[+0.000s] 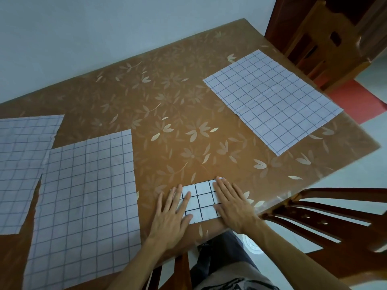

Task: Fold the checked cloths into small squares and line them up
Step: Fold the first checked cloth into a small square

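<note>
Hands flat on the folded cloth at the near edge of the tabletop.
The left hand and right hand lie spread with straight fingers, one on each side of it, gripping nothing. A firm press along the folds, with the edges checked for squareness, should keep the creases from springing open. Still unfolded are the near-left cloth, the far-left cloth just beside it, and the far-right cloth, well apart.
</note>
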`<state>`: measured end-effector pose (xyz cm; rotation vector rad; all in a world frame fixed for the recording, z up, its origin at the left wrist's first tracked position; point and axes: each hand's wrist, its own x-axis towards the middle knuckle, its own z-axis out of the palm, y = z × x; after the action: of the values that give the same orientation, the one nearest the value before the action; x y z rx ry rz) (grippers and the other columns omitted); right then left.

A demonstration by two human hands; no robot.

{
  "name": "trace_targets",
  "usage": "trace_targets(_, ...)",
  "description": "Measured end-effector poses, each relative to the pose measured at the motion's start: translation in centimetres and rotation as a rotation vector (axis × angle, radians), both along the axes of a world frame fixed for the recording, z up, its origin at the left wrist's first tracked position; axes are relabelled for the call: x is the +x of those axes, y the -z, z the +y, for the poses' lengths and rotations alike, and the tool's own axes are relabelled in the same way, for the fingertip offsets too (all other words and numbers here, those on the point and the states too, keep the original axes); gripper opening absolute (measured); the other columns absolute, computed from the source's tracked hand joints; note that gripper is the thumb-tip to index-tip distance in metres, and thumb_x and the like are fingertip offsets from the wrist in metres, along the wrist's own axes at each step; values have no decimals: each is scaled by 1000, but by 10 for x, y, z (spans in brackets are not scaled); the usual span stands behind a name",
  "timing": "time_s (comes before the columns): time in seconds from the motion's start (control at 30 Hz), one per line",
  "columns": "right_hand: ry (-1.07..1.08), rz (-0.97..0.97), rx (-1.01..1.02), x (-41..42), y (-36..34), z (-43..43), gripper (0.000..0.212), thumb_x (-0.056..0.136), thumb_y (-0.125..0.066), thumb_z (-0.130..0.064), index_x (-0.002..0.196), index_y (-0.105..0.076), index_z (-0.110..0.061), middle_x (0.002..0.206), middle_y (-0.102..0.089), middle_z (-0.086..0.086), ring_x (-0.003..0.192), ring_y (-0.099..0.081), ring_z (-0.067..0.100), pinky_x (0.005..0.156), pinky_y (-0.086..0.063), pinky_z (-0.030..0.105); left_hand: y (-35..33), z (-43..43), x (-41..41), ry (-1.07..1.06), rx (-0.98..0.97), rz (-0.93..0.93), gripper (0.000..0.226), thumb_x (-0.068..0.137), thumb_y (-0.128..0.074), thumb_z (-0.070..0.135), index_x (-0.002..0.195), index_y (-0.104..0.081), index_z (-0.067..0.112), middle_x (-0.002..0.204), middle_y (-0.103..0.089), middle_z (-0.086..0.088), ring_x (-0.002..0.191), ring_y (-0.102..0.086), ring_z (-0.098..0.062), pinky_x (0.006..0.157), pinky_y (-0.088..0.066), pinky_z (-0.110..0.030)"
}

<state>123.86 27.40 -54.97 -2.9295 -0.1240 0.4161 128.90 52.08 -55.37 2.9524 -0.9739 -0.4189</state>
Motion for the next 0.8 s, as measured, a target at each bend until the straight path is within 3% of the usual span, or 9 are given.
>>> trace_targets(0.07,43,4,15,1,-5,-8,61,102,-15,-44,152,-23,-10,160,-17,5,147,-24,25,116,-9,45,-5,-4,-2,-17,20,10,69,99,-28,57,159,-13,25,166,-12,-10,152,-14,-28,116,-9,-57)
trace_targets(0.17,68,9,90,11,-17,-9,62,95,-33,-29,154,-22,-13,162,-16,4,149,-18,25,120,1,39,-21,-28,7,-87,-31,25,60,92,-44,50,143,-39,20,154,-35,-15,146,-29,-31,118,-11,-57)
trace_targets(0.27,111,-15,121,25,-29,-4,79,84,-59,-16,154,-21,-18,156,-29,3,146,-21,24,120,-6,37,-34,-59,27,-134,-143,-13,36,92,-57,34,126,-55,21,129,-51,-3,127,-47,-23,117,-23,-50)
trace_targets(0.37,125,-7,145,29,-32,-5,84,81,-65,-12,153,-22,-21,151,-33,1,141,-26,23,118,-15,36,-42,-86,45,-130,-161,81,37,94,-60,23,130,-53,24,125,-50,0,120,-46,-22,111,-31,-37)
trace_targets(0.5,171,-23,179,21,-35,-9,79,87,-68,-18,151,-22,-24,148,-35,-1,136,-32,21,115,-22,34,-49,-101,59,-158,-12,153,31,93,-66,23,122,-58,26,125,-61,1,122,-49,-25,107,-34,-39)
trace_targets(0.57,225,-13,244,14,-37,-11,77,88,-67,-22,150,-23,-26,144,-39,-2,134,-35,19,113,-22,33,-46,-99,62,-207,-62,253,22,91,-69,23,113,-65,27,130,-63,-2,122,-54,-24,104,-42,-40)
trace_targets(0.67,353,-9,445,4,-42,-17,73,87,-67,-34,147,-26,-29,138,-46,-6,129,-39,16,110,-25,33,-46,-88,66,-344,-240,536,10,91,-69,24,100,-68,24,124,-67,-2,93,-66,-16,78,-53,-32)
trace_targets(0.8,498,25,612,-3,-48,-23,71,84,-67,-47,143,-30,-31,131,-51,-9,120,-47,15,105,-41,40,-63,-72,63,-556,-571,968,15,96,-64,21,109,-65,14,107,-73,-3,94,-72,-21,87,-58,-42)
